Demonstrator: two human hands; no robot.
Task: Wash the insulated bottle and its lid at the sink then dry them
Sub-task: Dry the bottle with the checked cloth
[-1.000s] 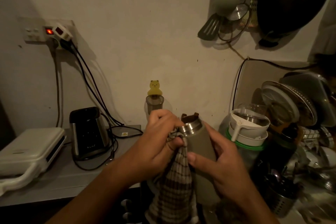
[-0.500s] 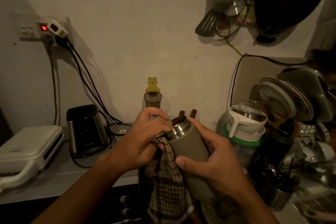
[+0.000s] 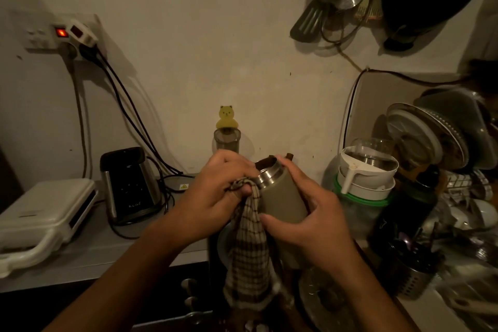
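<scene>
Wraps right hand [image 3: 312,224] fingers [image 3: 290,170] round olive insulated bottle [image 3: 283,197]; pinches checked cloth [image 3: 250,250] against its steel neck with left hand [image 3: 215,191]. Holds bottle tilted, mouth up-left, between both hands.

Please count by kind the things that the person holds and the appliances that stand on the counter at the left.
Bottle: 1
Cloth: 1
Appliances: 2 (white appliance, black appliance)
Total: 4
</scene>
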